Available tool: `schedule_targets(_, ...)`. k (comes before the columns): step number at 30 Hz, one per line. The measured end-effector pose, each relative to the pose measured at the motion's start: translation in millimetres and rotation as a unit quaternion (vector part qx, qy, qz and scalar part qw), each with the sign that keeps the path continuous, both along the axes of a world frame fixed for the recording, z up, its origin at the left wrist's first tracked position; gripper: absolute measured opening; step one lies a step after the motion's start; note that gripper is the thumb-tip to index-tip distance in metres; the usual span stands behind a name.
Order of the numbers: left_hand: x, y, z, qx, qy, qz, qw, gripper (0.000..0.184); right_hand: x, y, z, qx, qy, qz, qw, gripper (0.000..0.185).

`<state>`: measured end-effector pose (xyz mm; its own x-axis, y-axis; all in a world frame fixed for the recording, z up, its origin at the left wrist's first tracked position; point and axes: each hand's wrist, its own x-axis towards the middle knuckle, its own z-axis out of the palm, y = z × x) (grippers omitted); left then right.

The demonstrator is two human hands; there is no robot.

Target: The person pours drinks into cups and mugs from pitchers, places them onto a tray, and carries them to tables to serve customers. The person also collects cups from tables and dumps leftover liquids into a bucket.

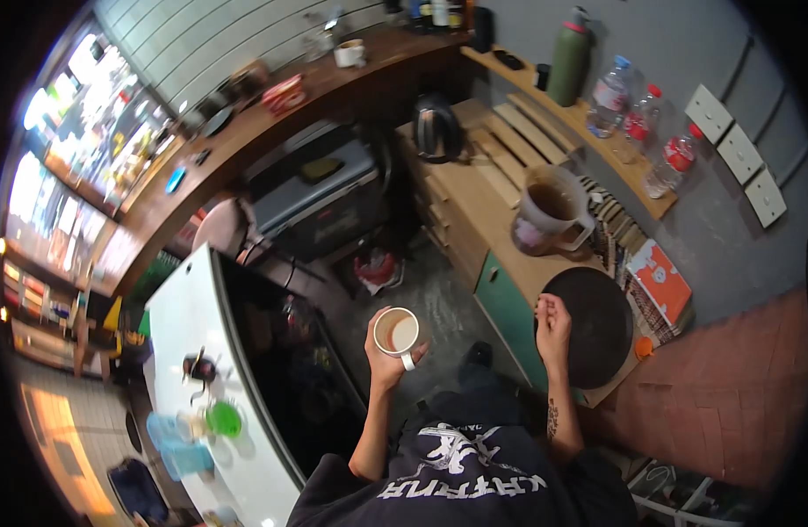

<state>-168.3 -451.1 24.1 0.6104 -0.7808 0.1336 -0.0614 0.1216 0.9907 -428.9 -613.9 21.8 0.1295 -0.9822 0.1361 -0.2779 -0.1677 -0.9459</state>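
A white mug [397, 332] is in my left hand [388, 360], whose fingers wrap round it in front of my body. Its mouth faces up toward me, and a pale brown liquid shows inside. My right hand [553, 327] hovers at the left edge of a round black board [587, 327], fingers curled in, with nothing visible in them. Beyond that hand, a large translucent pitcher [531, 230] of brown liquid stands on the wooden cabinet top [465, 198].
On the left, a white counter [189, 303] holds a green-lidded container [223, 420] and light blue containers [180, 446]. Plastic bottles [608, 101] and a green flask [569, 66] line the wall shelf. A stool [224, 227] and a grey cooler [316, 189] stand ahead.
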Motion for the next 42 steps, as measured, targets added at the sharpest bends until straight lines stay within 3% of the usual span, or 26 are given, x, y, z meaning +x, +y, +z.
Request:
schedule_targets(2,2.9,-66.1,3.8,-0.024,0.001,-0.022,0.999,0.087,-15.8,-44.6,-3.3,-0.026,0.028,-0.060,0.997,0.027)
schedule_targets(4,2.0,-107.5,7.4,-0.019,-0.110,-0.055,0.992,0.087,-31.7,-79.2,-9.5,-0.049,-0.004,-0.120,0.992,0.027)
schedule_targets(8,-1.8,-186.1,7.8,-0.015,-0.046,-0.144,0.988,0.089,-42.8,-139.3,-10.4,0.002,-0.004,-0.190,0.982,0.039)
schedule_targets(9,0.4,-204.0,5.6,-0.013,-0.061,-0.159,0.985,0.088,-43.0,-151.5,-15.5,0.007,-0.046,-0.181,0.982,0.047)
schedule_targets(12,11.8,-258.7,-7.0,0.014,-0.074,-0.196,0.978,0.091,-46.3,-187.1,-38.7,0.020,-0.006,-0.180,0.983,0.054)
schedule_targets(13,16.3,-279.0,-13.2,0.000,-0.082,-0.199,0.977,0.084,-47.1,-197.3,-50.7,0.115,-0.038,-0.187,0.975,0.064)
schedule_targets(14,23.1,-297.7,-18.8,0.000,-0.076,-0.209,0.975,0.084,-51.0,-203.5,-61.0,0.115,-0.033,-0.198,0.973,0.064)
schedule_targets(16,34.3,-336.2,-22.1,0.003,-0.175,-0.238,0.955,0.078,-44.5,-212.5,-49.3,0.203,-0.035,-0.226,0.952,0.069)
schedule_targets(17,37.3,-354.1,-24.6,-0.006,-0.167,-0.238,0.957,0.074,-44.1,-216.8,-39.5,0.176,-0.042,-0.160,0.970,0.068)
schedule_targets(22,59.5,-427.4,-30.6,-0.022,-0.182,-0.326,0.927,0.074,-22.2,-227.8,-32.9,0.159,-0.104,-0.253,0.949,0.043)
schedule_targets(27,75.9,-471.4,-28.4,-0.041,-0.189,-0.399,0.896,0.075,-9.8,-226.9,-31.5,0.130,-0.135,-0.234,0.954,0.043)
schedule_targets(31,91.6,-489.9,-28.1,-0.061,-0.212,-0.412,0.884,0.074,4.9,-234.8,-38.6,0.090,-0.089,-0.222,0.967,0.042)
schedule_targets(36,110.1,-508.0,-26.4,-0.075,-0.245,-0.408,0.876,0.074,53.1,-254.9,-23.0,0.031,-0.066,-0.358,0.931,0.036)
schedule_targets(40,121.4,-515.7,-27.0,-0.060,-0.262,-0.418,0.868,0.075,61.5,-267.2,-25.2,0.027,-0.039,-0.297,0.954,0.033)
schedule_targets(42,126.0,-515.5,-31.0,-0.053,-0.253,-0.416,0.872,0.075,60.1,-271.3,-34.6,-0.007,0.122,-0.291,0.949,0.041)
